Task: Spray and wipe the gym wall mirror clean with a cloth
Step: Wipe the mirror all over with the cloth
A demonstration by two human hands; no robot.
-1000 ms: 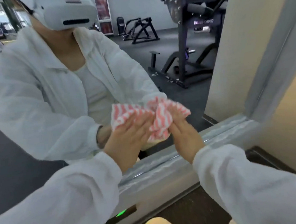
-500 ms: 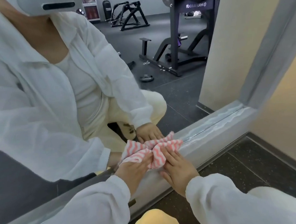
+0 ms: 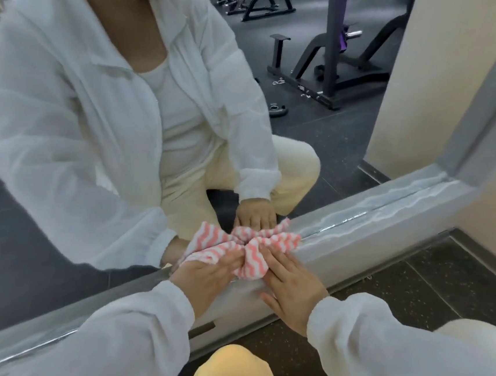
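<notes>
Yellow trouser knee (image 3: 228,374) was nearest, person crouched on dark speckled floor (image 3: 426,286); white gauzy sleeves led forward to both hands at the bottom of the mirror (image 3: 48,237); left hand (image 3: 210,278) had fingers curled, pinching the bunched left side of the cloth (image 3: 246,250), probably to keep it gathered; right hand (image 3: 292,286) lay with fingers fairly straight and together, fingertips pressing the cloth's right side against the lower frame ledge (image 3: 395,219), likely to load the wipe into the seam; cloth was soft, crumpled, pink-and-white wavy stripes, sitting right on the glass-to-frame joint; ledge was grey metal, smooth, with streaky wet-looking film along its length to the right, so that stretch looked not yet wiped; no spray bottle in view; beyond, the glass reflected the crouched person, black rubber gym floor and a dark steel machine (image 3: 347,66).
</notes>
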